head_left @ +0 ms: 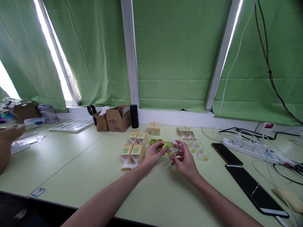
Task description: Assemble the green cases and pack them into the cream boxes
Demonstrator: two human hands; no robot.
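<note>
My left hand (152, 156) pinches a small rounded green piece (168, 145) between thumb and fingers, above the table. Facing it, my right hand (186, 160) has its fingers curled around a clear plastic piece (174, 152) with some yellow in it. The two pieces are very close; I cannot tell whether they touch. Behind my left hand lie more green pieces (151, 141), partly hidden. Open small cardboard boxes (135, 151) with green labels stand left of that hand. To the right of my right hand sit several clear plastic domes (203, 155) with yellow centres.
Further small boxes (153, 128) and open cartons (187, 133) stand behind. A brown cardboard box (118, 119), black cylinder (134, 116) and white tray (72, 125) are farther back left. Right are two phones (255, 189) and a power strip (251, 148) with cables. Another person's hand (11, 132) is far left.
</note>
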